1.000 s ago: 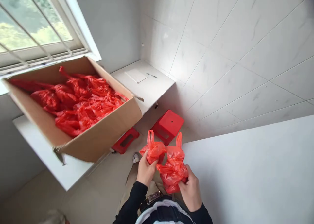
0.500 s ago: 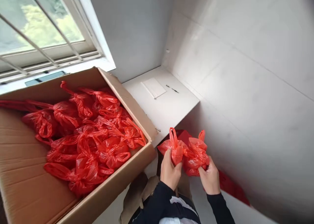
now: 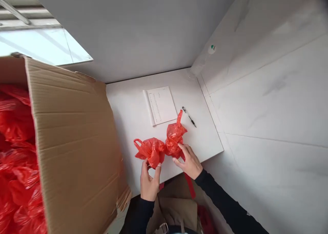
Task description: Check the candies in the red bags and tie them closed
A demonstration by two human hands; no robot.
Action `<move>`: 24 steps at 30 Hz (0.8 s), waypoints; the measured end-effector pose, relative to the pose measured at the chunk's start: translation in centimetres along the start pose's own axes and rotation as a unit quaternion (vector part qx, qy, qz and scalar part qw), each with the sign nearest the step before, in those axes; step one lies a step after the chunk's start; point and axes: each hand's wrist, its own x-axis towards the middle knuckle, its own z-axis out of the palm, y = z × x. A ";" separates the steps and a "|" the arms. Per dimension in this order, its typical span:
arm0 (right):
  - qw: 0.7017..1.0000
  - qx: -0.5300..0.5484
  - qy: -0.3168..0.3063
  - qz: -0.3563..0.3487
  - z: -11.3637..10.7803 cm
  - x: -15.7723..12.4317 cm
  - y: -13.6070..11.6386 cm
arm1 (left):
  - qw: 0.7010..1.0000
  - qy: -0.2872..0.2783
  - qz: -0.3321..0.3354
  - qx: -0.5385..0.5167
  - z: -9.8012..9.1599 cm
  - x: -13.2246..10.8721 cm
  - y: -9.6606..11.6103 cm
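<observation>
Two knotted red plastic bags are at the front part of a white tabletop point(image 3: 128, 100), side by side and touching. My left hand point(image 3: 150, 184) pinches the near edge of the left plastic bag point(image 3: 151, 148) between thumb and fingers. On the right plastic bag point(image 3: 175, 136), my right hand point(image 3: 190, 160) has its thumb and fingers closed around the lower right side. A loop of tied handle sticks up from each bag. What the bags contain is hidden.
A large cardboard box point(image 3: 77, 138) full of red plastic bags point(image 3: 19, 172) stands at the left. Behind my hands lie an open notebook point(image 3: 162, 104) and a black pen point(image 3: 189, 117). A clear bottle point(image 3: 198, 66) stands in the back corner by the walls.
My view has turned right and down toward the tabletop. Both hands have brought the two red bags from in front of my body over to the tabletop, near the notebook.
</observation>
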 end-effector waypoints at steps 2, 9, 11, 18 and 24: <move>0.999 -0.007 -0.010 -0.048 0.5 0.7 2.6 | 0.999 0.009 0.034 0.008 1.9 1.2 -1.6; 0.983 0.009 0.064 -0.174 2.3 -0.6 8.6 | 0.983 0.133 0.127 0.017 6.0 -0.2 -7.6; 0.978 0.048 0.069 -0.189 2.0 -0.7 8.8 | 0.973 0.188 0.131 0.031 6.3 -0.4 -7.9; 0.950 0.105 0.177 -0.234 2.8 1.3 10.8 | 0.892 0.374 0.251 0.040 9.0 1.5 -8.3; 0.916 0.164 0.258 -0.261 3.2 1.9 11.4 | 0.882 0.361 0.301 0.042 11.1 -1.5 -8.6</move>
